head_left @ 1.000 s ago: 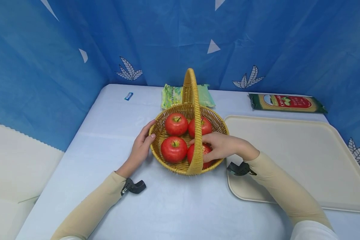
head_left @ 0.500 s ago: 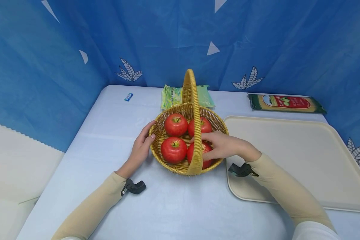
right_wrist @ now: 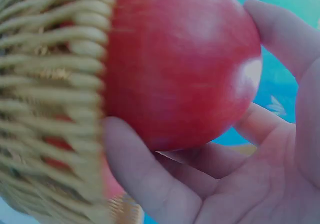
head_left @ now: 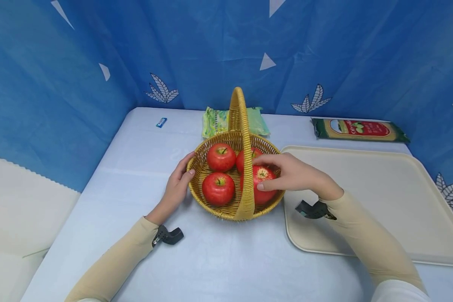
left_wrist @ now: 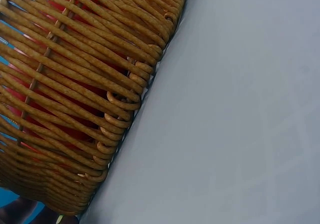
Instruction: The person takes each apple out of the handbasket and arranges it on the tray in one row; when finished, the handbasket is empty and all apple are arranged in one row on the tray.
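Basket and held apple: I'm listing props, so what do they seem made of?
Basket: woven, slightly glossy golden cords, visible up close; perhaps rattan or plastic imitation. Held apple: smooth, shiny red surface with a bright highlight; real fruit or moulded imitation, I can't tell.

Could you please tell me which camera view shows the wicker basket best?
The head view: it frames the wicker basket whole, handle included. The left wrist view shows only a cropped stretch of its woven side; the right wrist view, only a blurry strip of wall beside the apple in the right hand.
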Demonstrator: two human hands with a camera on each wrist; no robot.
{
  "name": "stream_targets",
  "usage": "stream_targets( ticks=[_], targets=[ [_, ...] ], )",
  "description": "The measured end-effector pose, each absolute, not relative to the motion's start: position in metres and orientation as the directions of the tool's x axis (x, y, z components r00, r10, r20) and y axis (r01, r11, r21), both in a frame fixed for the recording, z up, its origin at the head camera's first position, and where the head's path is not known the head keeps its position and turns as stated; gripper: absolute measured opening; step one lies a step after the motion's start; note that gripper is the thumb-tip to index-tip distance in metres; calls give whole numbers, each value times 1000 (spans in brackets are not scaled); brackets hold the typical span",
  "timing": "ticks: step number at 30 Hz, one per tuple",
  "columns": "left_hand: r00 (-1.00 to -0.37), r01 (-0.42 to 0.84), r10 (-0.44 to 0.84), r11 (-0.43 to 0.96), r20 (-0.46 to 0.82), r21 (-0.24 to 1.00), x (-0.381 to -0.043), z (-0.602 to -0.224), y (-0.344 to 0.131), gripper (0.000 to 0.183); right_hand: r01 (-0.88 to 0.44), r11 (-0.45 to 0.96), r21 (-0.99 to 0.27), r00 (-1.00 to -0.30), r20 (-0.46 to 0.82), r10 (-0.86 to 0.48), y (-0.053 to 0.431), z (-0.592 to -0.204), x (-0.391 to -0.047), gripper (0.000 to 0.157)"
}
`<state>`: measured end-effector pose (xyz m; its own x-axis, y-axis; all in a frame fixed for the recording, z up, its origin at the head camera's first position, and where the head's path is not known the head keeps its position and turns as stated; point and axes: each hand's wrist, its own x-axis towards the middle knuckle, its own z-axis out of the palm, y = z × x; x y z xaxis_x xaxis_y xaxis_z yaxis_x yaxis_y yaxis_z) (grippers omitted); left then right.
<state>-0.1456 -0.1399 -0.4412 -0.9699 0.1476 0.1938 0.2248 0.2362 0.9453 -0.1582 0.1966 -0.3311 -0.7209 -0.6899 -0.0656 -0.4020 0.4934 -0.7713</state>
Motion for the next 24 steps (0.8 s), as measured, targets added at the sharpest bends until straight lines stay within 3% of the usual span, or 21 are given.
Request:
stream_targets(
  ticks=[11,24],
  targets=[
    [-972,218,147,245,186,945,-145,-440,-140,52,-354,552,-755,-828,-22,-561,231,-299,-152,51],
    [-972,219,136,253,190,942,-146,-441,-139,52,-277,641,-716,-922,10,-387,273,-299,-150,57]
  ],
)
